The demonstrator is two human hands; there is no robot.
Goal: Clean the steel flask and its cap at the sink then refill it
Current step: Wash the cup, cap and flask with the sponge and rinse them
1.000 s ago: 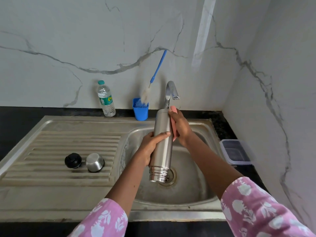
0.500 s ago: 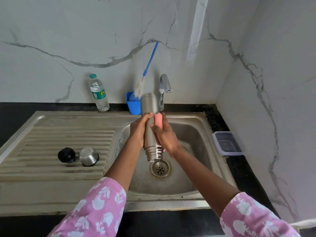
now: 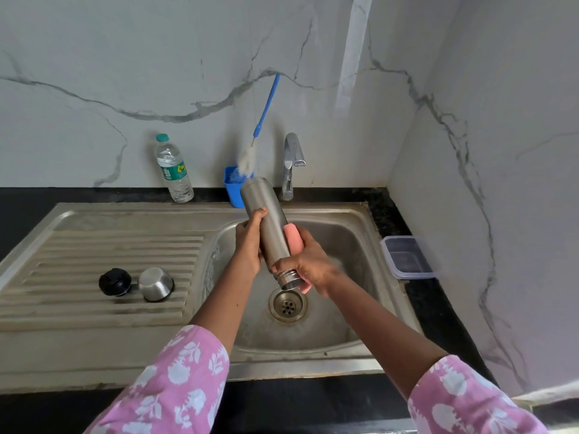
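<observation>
Tilted steel flask (image 3: 265,221), mouth down, over sink (image 3: 346,236)

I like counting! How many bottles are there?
2: the flask, held mouth-down over the sink, and a plastic bottle standing by the wall. None seem hidden.

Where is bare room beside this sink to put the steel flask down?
The ribbed steel drainboard is bare left of and behind the round black stopper and small steel cup. Crowded: the back edge, with clear plastic water bottle, blue plastic holder, chrome tap.
</observation>
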